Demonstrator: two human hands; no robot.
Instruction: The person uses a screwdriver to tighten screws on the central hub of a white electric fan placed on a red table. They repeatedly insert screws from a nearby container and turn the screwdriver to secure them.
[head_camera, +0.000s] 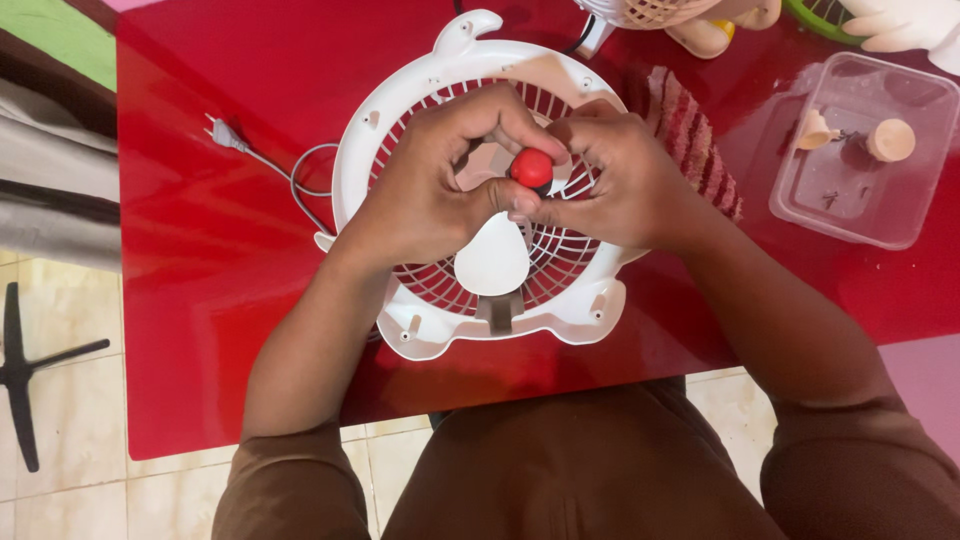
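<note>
Both hands meet over the white fan grille (420, 290). The right hand (620, 185) has its fingers clamped on a red-handled screwdriver (532, 167), which stands upright at the hub. The left hand (435, 185) sits at nine o'clock of it, its fingers curled touching the handle.

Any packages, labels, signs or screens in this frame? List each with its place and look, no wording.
Clear plastic container: right side of the red table, rectangular with rounded corners, open, holding two small cream-coloured parts and some small dark bits.
No labels, signs or screens show. The hands work at the white fan housing, which bears no visible sticker.
</note>
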